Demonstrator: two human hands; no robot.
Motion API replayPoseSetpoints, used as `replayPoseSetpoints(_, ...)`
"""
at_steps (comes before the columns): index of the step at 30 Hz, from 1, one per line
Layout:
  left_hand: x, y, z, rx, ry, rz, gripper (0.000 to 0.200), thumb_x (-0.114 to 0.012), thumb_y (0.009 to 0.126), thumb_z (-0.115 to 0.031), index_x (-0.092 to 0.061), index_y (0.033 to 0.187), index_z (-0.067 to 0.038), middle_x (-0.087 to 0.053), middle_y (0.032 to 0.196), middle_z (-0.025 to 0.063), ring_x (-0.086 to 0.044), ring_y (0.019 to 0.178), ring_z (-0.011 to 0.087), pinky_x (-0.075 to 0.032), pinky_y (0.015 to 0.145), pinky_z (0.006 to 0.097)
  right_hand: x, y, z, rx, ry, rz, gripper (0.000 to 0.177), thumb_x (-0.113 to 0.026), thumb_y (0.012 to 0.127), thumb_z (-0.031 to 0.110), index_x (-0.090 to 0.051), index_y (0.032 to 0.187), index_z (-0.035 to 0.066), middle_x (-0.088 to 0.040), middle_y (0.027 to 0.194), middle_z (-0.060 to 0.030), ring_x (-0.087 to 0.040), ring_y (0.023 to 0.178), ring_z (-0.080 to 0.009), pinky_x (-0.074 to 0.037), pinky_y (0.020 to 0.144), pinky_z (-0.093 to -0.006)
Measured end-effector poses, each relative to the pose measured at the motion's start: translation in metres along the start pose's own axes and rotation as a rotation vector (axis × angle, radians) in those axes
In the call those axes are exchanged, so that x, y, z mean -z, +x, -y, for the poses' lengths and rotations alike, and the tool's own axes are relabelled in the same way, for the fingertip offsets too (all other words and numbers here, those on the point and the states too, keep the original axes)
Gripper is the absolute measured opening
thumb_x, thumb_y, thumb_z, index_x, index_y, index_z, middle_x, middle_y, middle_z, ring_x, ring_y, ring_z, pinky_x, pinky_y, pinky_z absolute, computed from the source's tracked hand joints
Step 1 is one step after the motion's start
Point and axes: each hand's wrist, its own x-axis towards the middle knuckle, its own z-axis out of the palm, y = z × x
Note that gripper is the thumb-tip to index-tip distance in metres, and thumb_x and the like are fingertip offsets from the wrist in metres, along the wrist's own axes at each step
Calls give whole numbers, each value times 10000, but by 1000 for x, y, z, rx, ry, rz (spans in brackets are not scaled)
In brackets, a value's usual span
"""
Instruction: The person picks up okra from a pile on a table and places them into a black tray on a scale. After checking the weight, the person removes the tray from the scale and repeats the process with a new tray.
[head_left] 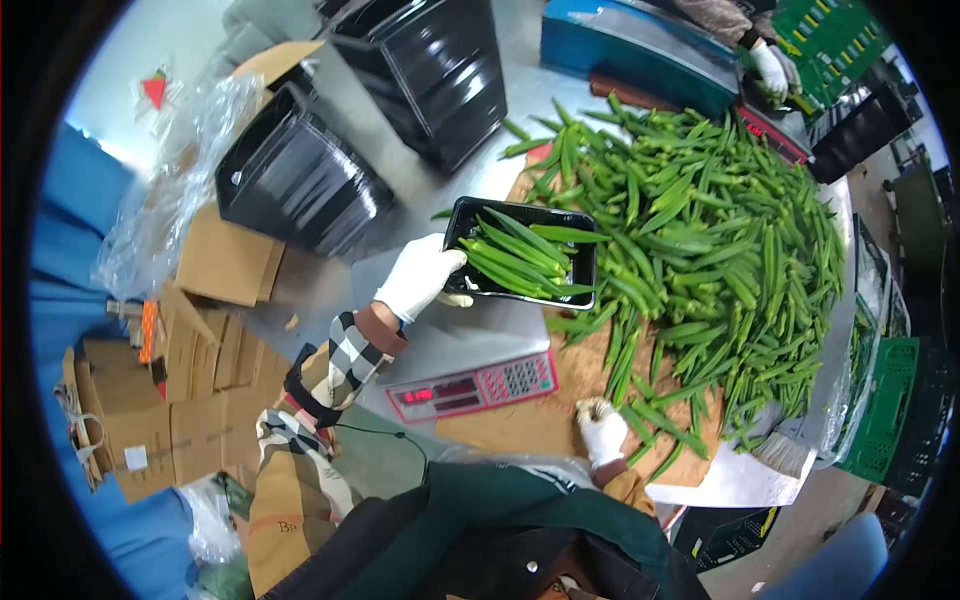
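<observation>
My left hand (422,280), in a white glove, grips the left end of a black tray (520,211). Several green okra pods (515,252) lie in the tray, which is over the metal plate of a scale (470,387) with a red-edged keypad and lit display. My right hand (602,431), also gloved, is low beside the near edge of the okra pile (700,250), its fingers curled; what they hold, if anything, is too small to make out.
Stacks of black trays (425,80) stand behind the scale. Cardboard boxes (150,420) are at the left. A brush (783,453) lies at the near right. Across the table, a co-worker's gloved hands (770,72) are beside another scale (775,130). Green crates (880,410) stand at the right.
</observation>
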Motion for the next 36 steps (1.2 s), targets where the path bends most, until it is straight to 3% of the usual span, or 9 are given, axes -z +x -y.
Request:
replayPoseSetpoints(6,-47,139,-80,-132,-200,22,103,-585,961,-101,-626,977,-8,-620,879,92,-648,694,199,-615,596,348,6,3,11,-46,43,28,192,-739,859,337,-735,807,152,-711,750,-137,-701,669,-332,-556,622,-432)
replayPoseSetpoints(13,-55,489,2,-323,239,-276,404,-625,870,-372,-750,966,1,-728,982,253,-721,908,382,-566,780,439,22,10,27,-120,54,145,137,-737,836,304,-767,841,170,-715,726,-81,-703,648,-258,-555,617,-371)
replayPoseSetpoints(18,-79,430,-44,-83,-190,-260,277,-650,950,-202,-610,1117,15,-698,940,188,-727,680,323,-548,473,356,27,14,34,-139,50,147,145,-757,819,301,-777,838,158,-689,654,-65,-686,586,-213,-551,592,-349)
replayPoseSetpoints(22,-71,325,-88,-397,525,-296,367,-651,941,-218,-548,1223,-8,-686,1051,221,-701,956,329,-561,813,431,24,13,30,-85,42,120,134,-744,822,286,-773,835,156,-693,670,-69,-687,598,-236,-551,600,-359)
replayPoseSetpoints(26,-29,177,-101,-1036,509,-339,581,-667,933,-108,-490,1480,-28,-518,1494,183,-540,1346,234,-447,1089,324,25,11,30,-122,-10,169,177,-720,849,366,-761,864,194,-736,799,-88,-714,720,-309,-566,684,-416)
replayPoseSetpoints(29,4,44,-141,-1140,599,-637,598,-608,917,37,-466,1497,9,-481,1542,154,-471,1411,242,-360,1187,366,16,7,26,-127,-79,134,217,-685,883,378,-735,844,170,-717,772,-138,-703,712,-346,-558,675,-444)
replayPoseSetpoints(31,55,6,-133,-1090,779,-933,553,-564,942,35,-467,1486,31,-497,1525,181,-477,1406,281,-343,1187,373,16,4,27,-38,-102,91,245,-650,915,363,-724,898,130,-714,802,-160,-697,710,-370,-560,660,-475)
replayPoseSetpoints(34,182,-22,-92,-561,1309,-921,443,-552,1051,-324,-646,1302,28,-664,1303,219,-628,1201,353,-455,1062,372,11,-4,27,-78,-79,105,260,-632,943,358,-691,956,105,-711,853,-177,-691,749,-394,-560,689,-498)
replayPoseSetpoints(36,259,-7,-58,-472,1136,-855,503,-575,1032,-432,-681,1278,-7,-702,1263,177,-650,1185,290,-465,1046,355,10,-8,26,-50,25,65,230,-630,948,329,-682,969,106,-711,899,-174,-691,800,-394,-558,722,-487)
